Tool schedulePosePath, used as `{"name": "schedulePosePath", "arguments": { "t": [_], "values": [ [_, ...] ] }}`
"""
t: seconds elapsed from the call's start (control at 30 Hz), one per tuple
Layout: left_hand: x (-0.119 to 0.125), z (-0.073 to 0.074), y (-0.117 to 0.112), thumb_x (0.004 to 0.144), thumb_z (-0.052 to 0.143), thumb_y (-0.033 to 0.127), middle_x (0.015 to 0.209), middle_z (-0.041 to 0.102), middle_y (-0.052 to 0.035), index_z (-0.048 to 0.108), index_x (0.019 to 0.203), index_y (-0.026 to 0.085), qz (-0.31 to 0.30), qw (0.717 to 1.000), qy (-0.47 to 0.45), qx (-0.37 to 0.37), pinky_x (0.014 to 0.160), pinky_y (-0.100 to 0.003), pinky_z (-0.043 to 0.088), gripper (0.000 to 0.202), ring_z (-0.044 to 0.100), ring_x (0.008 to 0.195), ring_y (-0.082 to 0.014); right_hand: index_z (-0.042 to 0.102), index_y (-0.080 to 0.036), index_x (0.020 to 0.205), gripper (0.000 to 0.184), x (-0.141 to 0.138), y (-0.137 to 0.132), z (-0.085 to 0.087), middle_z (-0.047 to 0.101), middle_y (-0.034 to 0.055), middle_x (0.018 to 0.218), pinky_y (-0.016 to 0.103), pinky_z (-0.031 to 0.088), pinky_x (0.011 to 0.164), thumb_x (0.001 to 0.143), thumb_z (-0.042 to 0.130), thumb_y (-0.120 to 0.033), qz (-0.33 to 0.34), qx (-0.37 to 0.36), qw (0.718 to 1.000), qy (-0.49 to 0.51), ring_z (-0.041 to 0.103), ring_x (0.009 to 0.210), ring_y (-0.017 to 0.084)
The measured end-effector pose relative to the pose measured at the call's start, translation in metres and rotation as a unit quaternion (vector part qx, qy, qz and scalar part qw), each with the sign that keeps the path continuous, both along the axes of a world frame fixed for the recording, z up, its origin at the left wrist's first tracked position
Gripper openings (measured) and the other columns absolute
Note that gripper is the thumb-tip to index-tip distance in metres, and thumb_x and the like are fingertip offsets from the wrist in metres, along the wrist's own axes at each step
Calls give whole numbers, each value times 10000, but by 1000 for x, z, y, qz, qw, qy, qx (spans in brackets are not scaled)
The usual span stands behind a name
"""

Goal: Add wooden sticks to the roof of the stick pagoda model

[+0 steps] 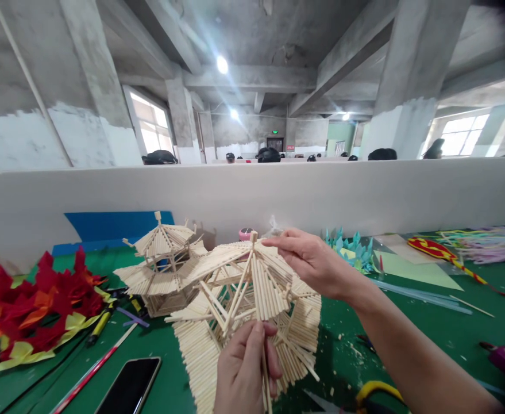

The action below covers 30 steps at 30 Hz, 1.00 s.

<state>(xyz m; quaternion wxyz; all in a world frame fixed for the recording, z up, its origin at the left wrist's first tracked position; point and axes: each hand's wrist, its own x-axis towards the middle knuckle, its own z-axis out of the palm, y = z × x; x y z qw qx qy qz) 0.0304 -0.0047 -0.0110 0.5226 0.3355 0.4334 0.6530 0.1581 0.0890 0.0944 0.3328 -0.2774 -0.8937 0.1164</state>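
A pavilion model (211,359) made of thin wooden sticks stands on the green table before me, with a layered roof and a short peak post. Low at its front, my left hand (247,365) is closed, thumb against fingers, on a thin wooden stick (266,382) that points down past the palm. Over the roof's right side is my right hand (315,260), its index finger stretched to the roof just beside the peak post and its other fingers partly bent. No held thing shows in it. Behind on the left stands a second stick pavilion (160,261) with a tiered roof.
Red and yellow felt pieces (45,305) lie left, near a phone (129,385) and a red-striped stick (95,368). Right are teal folded shapes (355,250), pale green paper (416,270), clear rods (422,296) and yellow-handled scissors (377,391). A white partition (364,192) runs behind.
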Motion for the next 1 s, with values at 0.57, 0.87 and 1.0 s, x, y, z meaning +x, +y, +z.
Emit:
{"name": "schedulePosePath", "arguments": {
  "t": [0.57,0.87,1.0],
  "values": [
    [6,7,-3,772,545,362,354,504,56,605,677,141,32,999,-4,5,368,-158,238,248,361,301,-34,581,-176,1112,351,23,-11,-4,545,40,817,255,412,629,842,375,-92,-38,-3,999,-3,512,698,129],
    [5,4,-1,748,567,388,335,498,59,610,665,138,39,999,-17,9,341,-132,236,266,367,287,-25,576,-172,1116,346,21,-14,-5,550,45,852,249,414,630,852,366,-97,-38,-9,999,-10,520,722,131],
    [6,5,-2,738,582,383,344,508,58,621,677,138,41,999,-18,8,346,-130,246,255,380,289,-23,578,-172,1115,337,21,-12,-7,554,49,844,259,421,656,857,371,-107,-36,-11,999,-10,529,749,139]
  ]
}}
